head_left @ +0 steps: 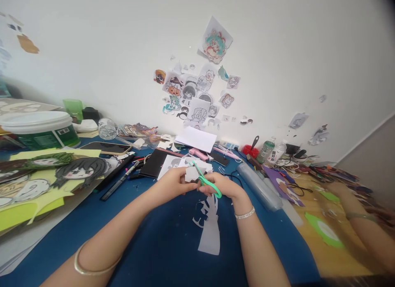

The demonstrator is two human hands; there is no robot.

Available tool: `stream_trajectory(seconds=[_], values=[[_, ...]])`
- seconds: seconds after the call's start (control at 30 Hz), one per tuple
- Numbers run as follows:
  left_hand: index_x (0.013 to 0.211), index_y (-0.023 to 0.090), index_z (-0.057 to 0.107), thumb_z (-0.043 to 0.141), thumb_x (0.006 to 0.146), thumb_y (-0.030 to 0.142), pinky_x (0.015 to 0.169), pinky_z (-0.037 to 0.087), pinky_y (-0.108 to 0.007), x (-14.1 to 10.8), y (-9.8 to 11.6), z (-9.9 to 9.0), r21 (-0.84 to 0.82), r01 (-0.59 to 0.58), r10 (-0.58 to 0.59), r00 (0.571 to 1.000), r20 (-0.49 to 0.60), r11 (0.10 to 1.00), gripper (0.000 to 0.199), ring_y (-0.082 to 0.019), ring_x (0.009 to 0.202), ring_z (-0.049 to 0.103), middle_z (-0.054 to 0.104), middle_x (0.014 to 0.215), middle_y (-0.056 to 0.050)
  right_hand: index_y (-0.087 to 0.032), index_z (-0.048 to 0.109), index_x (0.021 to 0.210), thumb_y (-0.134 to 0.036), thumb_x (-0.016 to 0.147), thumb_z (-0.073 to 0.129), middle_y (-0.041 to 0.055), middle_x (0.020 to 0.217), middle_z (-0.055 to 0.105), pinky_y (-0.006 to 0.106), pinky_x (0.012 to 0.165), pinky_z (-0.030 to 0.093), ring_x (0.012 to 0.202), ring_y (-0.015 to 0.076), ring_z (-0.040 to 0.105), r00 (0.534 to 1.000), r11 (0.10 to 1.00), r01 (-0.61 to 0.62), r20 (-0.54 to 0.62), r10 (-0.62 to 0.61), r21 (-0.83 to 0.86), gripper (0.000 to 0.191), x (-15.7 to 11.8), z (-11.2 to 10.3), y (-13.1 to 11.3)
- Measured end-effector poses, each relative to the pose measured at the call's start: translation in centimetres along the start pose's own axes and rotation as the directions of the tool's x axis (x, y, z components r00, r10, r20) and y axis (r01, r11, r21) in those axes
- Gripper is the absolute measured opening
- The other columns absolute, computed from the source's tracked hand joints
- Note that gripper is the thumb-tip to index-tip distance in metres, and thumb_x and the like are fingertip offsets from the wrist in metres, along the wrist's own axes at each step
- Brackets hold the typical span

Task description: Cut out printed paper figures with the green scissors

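Two bare hands meet over the blue tabletop (173, 250), and from where I stand they look very close together. The left hand (174, 182) pinches a small piece of white paper (190, 174) between thumb and fingertips, while the right hand (222, 183) is wrapped around green scissors (210, 185), whose blades point up beside that paper. How far apart the blades stand, I can't tell from here. If the left hand slid toward them, I'd fear a nick; if its pinch loosened, the paper could twist and a cut would wander. Just below the right hand shows a long white offcut (210, 235), with thin curled scraps beside it; hanging or lying, I can't say, but a careless wrist might tear them. Well off to the right, another person's hand (336, 191) is blurred over the wooden tabletop (311, 254), so a bump seems unlikely.
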State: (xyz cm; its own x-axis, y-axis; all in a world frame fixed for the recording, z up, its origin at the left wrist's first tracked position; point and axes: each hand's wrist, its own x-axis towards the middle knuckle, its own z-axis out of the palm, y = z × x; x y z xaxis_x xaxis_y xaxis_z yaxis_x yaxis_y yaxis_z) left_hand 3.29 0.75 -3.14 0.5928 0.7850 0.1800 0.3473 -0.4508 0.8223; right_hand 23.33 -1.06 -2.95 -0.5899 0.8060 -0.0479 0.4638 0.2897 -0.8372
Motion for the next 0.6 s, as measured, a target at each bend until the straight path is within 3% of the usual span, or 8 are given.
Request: stream_trajectory(seconds=[0.1, 0.37, 0.6], values=[[0.078, 0.018, 0.058, 0.050, 0.072, 0.046, 0.048, 0.037, -0.023, 0.1, 0.0, 0.5, 0.023, -0.028, 0.029, 0.997, -0.067, 0.999, 0.030, -0.015, 0.049, 0.055, 0.056, 0.056, 0.002, -0.014, 0.052, 0.067, -0.045, 0.076, 0.056, -0.0032, 0.055, 0.047, 0.021, 0.050, 0.036, 0.051, 0.0088, 0.042, 1.000, 1.000, 0.005, -0.002, -0.005, -0.013, 0.032, 0.2, 0.1, 0.0], [0.055, 0.020, 0.045, 0.035, 0.081, 0.042, 0.050, 0.034, -0.025, 0.0, 0.3, 1.0, 0.095, 0.005, 0.015, 0.977, -0.213, 0.995, 0.035, -0.014, 0.048, 0.048, 0.051, 0.046, 0.003, -0.014, 0.054, 0.069, -0.048, 0.074, 0.057, -0.0030, 0.056, 0.048, 0.021, 0.050, 0.036, 0.051, 0.0089, 0.042, 0.998, 0.998, 0.054, -0.024, -0.054, 0.017, 0.035, 0.6, 0.5, 0.0], [0.044, 0.020, 0.041, 0.038, 0.078, 0.036, 0.050, 0.034, -0.025, 0.1, 0.1, 0.3, 0.038, 0.051, -0.044, 0.985, -0.168, 0.998, 0.038, -0.013, 0.044, 0.046, 0.046, 0.039, 0.003, -0.012, 0.060, 0.084, -0.051, 0.071, 0.060, -0.0018, 0.059, 0.048, 0.020, 0.049, 0.036, 0.054, 0.0098, 0.044, 0.996, 0.995, 0.063, -0.068, -0.057, 0.078, 0.041, 0.9, 1.1, -0.5]])
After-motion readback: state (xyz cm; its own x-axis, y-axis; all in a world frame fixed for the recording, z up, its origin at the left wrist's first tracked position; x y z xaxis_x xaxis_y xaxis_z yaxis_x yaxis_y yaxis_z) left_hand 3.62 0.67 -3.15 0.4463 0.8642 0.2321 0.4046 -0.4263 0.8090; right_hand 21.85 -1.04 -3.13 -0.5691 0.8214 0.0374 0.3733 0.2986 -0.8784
